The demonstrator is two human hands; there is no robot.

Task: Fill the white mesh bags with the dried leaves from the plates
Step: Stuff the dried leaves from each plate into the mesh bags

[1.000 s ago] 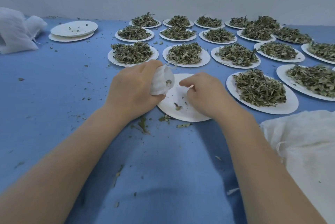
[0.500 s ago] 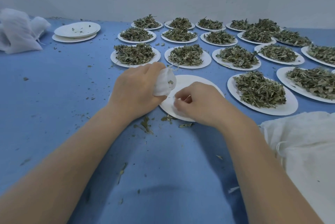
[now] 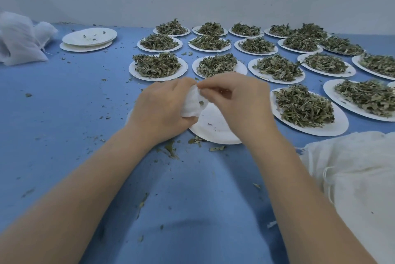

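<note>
At the far left of the blue table [image 3: 64,101], filled white mesh bags [image 3: 20,39] lie slumped against the wall, and just right of them sits a stack of emptied plates [image 3: 88,39] with a few crumbs on top. Toward the middle, the left hand [image 3: 160,110] has its grip clenched around a small white mesh bag [image 3: 192,105], bunched and puffy, with a dark bit of leaf showing at its mouth. That bag is held above a near-empty white plate [image 3: 215,129], which carries only specks. The right hand [image 3: 237,101] meets it from the other side, thumb and forefinger pinching the bag's top edge. Loose leaf scraps [image 3: 171,150] are scattered on the table below the wrists. Behind and to the right, rows of white plates hold heaps of dried leaves [image 3: 303,105], grey-green, curled and brittle-looking. At the lower right corner, a pile of white mesh fabric [image 3: 352,178] rests on the table with a drawstring trailing.
</note>
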